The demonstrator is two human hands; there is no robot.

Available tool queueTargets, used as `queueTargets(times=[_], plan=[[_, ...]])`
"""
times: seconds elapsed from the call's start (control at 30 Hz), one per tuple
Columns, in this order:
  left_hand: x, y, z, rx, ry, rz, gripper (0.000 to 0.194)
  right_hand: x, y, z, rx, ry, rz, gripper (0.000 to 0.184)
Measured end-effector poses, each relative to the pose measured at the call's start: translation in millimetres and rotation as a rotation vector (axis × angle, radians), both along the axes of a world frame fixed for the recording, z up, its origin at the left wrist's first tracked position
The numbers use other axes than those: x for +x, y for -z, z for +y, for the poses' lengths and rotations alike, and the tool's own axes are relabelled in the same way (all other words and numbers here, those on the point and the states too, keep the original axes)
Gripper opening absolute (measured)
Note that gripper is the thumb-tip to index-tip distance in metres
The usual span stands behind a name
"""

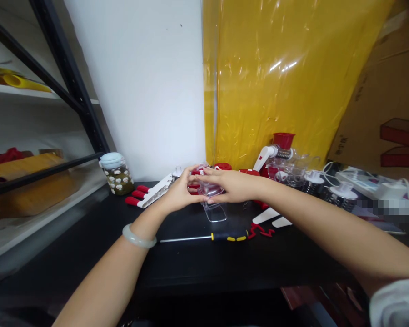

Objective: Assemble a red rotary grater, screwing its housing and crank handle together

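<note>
Cupped between the left hand (184, 190) and the right hand (236, 185), a clear plastic part (211, 190) is held by curved, closely set fingers above the middle of a black table (177, 268), toward its far edge; whether it rests on the surface cannot be told. Red parts (222, 166) crowd behind it. Between hands and near edge lies a screwdriver (223, 236), crosswise, its yellow-and-dark handle beside red zigzag pieces (259, 230). White, red-tipped handles (157, 191) lie just beyond the left wrist; a jar (117, 176) with a pale blue lid stands at the far left corner. Perforated metal drums (342, 195) with white tops and a power strip (359, 181) fill the far right. Behind them, a cardboard box (371, 104) bears a red printed shape and dark characters too small to read.
</note>
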State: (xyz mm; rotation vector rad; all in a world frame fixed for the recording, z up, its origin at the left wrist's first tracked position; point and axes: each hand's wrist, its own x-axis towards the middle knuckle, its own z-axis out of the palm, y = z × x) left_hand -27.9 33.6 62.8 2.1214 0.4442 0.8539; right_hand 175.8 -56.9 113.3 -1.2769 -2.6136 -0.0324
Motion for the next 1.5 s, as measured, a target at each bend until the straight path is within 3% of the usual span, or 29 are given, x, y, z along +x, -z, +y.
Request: queueTargets(times=[0.2,0.37,0.47,0.6,0.7,0.97,1.13,1.2,1.3,1.5], plan=[[-0.9,0.0,-0.2,0.208,-0.025,0.012,0.089,16.5,-4.2,2.0,-0.049,0.050,0.186,0.109],[-1.6,-2.8,-1.8,0.479,-0.061,0.002,0.067,24.7,1.8,2.8,-0.071,0.088,0.081,0.113],[-1.4,-6.9,-6.4,0.584,-0.073,0.028,0.058,31.6,-5.2,-1.8,-0.016,0.089,0.183,0.103],[-0.9,-11.9,-11.9,0.669,-0.070,0.107,0.050,47.5,-17.8,-9.1,0.076,0.113,0.277,0.073],[-1.1,-13.0,-11.5,0.677,-0.062,0.145,0.042,57.9,-16.0,-12.3,0.120,0.116,0.304,0.057],[-2.2,-12.9,-7.1,0.660,-0.078,0.130,0.040,67.2,2.0,-30.9,0.106,0.098,0.246,0.048],[-3.4,-14.8,-9.0,0.665,-0.082,0.142,0.041,83.2,13.2,-34.1,0.190,0.341,0.264,0.045],[-3.5,-14.6,-9.7,0.676,-0.096,0.140,0.042,87.2,24.9,-30.8,0.154,0.413,0.224,0.037],[-3.2,-13.1,-9.4,0.684,-0.125,0.131,0.044,87.1,49.1,-24.9,0.027,0.393,0.096,0.018],[-2.5,-10.3,-7.0,0.716,-0.140,0.085,0.050,78.9,86.0,-15.2,-0.137,0.428,-0.155,0.010]])
